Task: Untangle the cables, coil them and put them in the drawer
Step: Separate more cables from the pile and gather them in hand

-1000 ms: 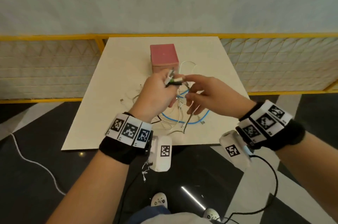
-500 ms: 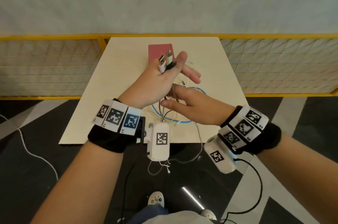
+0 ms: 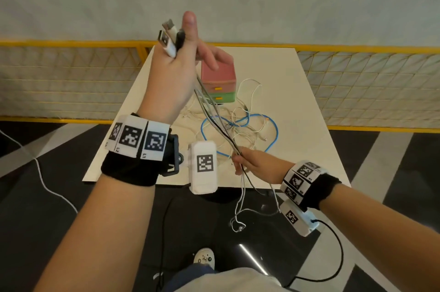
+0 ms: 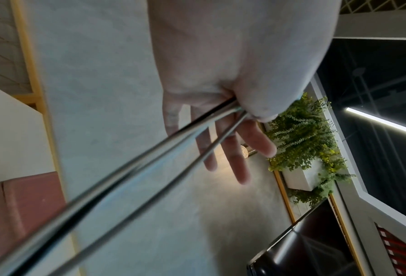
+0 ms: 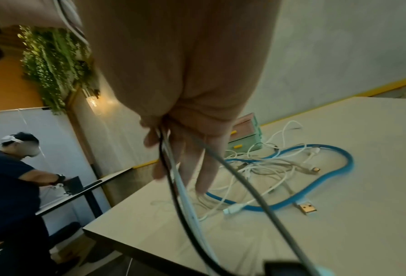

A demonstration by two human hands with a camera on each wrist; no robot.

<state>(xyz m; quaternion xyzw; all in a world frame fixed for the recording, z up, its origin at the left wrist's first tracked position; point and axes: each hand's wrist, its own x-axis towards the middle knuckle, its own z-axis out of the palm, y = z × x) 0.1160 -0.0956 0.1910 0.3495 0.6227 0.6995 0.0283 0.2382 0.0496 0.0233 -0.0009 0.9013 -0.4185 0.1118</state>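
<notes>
My left hand (image 3: 188,46) is raised high and pinches the plug ends (image 3: 169,39) of three cables, white, grey and black, under the thumb. The cable bundle (image 3: 214,115) runs taut down to my right hand (image 3: 247,160), which grips it above the table's near edge. The loose ends (image 3: 240,215) dangle below. In the left wrist view the cables (image 4: 150,158) leave my left hand (image 4: 239,130) under the thumb. In the right wrist view my right hand (image 5: 185,142) curls round the bundle (image 5: 183,196). A pink and green drawer unit (image 3: 219,82) stands shut behind.
A thick blue cable (image 3: 273,129) and a white cable tangle (image 3: 242,125) lie on the beige table (image 3: 309,148) in front of the drawers. A yellow railing (image 3: 357,48) runs behind the table. Another person (image 5: 10,177) works at a dark table to the left.
My left hand has risen well above the table with the plug ends. My right hand has slid down the cables toward the near edge, and they now run taut.
</notes>
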